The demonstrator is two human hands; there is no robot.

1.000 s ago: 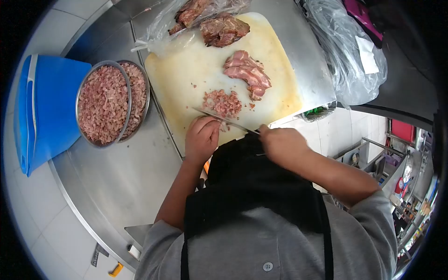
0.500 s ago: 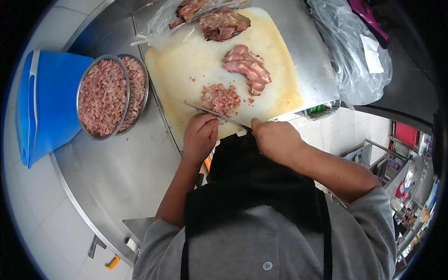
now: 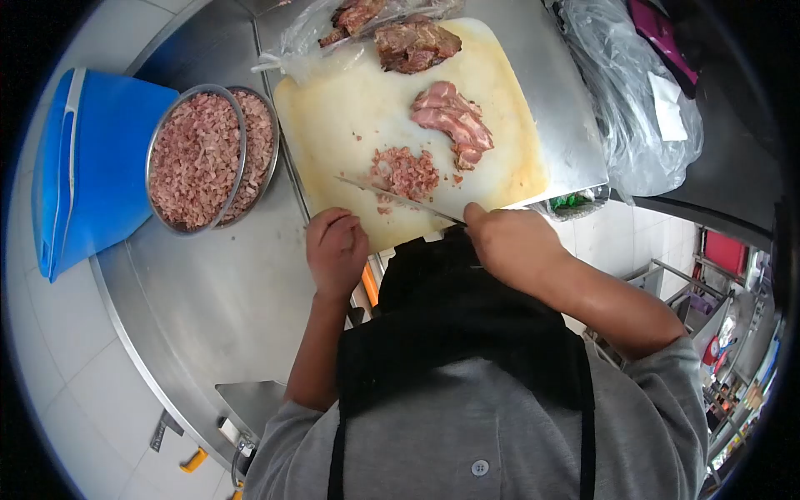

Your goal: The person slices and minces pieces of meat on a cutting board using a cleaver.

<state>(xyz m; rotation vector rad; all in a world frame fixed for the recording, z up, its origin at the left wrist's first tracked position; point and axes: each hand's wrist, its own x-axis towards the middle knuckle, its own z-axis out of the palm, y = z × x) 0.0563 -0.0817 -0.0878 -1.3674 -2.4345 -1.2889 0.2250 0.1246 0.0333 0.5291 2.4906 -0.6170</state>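
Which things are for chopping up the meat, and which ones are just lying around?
For chopping:
- knife, in the right hand
- cutting board
- meat bits
- meat slices
- probably the bowls full of bits

Probably just lying around:
- blue container
- big clear bag
- orange thing on the floor

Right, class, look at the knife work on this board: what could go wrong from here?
The left hand is bare and near the knife in the right hand; fingers moving in could get cut.
Loose chopped meat lies right by the blade, so bits might scatter.
The front bowl overlaps the rear bowl, so a knock could spill meat.
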